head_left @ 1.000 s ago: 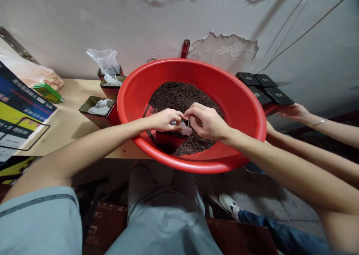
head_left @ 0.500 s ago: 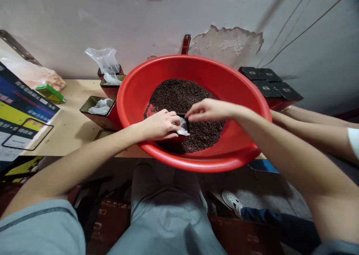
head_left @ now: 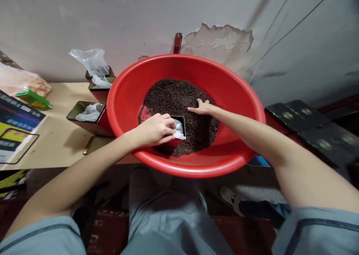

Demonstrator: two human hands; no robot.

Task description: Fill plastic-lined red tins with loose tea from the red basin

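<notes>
My left hand (head_left: 160,129) is closed on the rim of a red and black tin (head_left: 183,125), which stands inside a big red basin (head_left: 185,171). A clear plastic bag (head_left: 178,129) lines the tin, its edge folded over the rim under my fingers. Dark loose bits that look like tea leaves (head_left: 175,94) cover the basin's bottom. Right of the tin, my right hand (head_left: 204,107) reaches down to the leaves with its visible fingers apart. Some of its fingers are hidden, and I see nothing held in it.
Left of the basin stand several tins (head_left: 87,113) with plastic bags in them. A tin lid (head_left: 97,144), a green box (head_left: 34,99) and a printed carton (head_left: 18,122) are farther left. Black-topped tins (head_left: 311,124) are at the right. A person's shoe (head_left: 230,198) shows below.
My right hand has moved from beside the tin's mouth to the leaves, its fingers spreading. The black-topped tins have shifted right and nearer, and the other person's forearms are out of view.
</notes>
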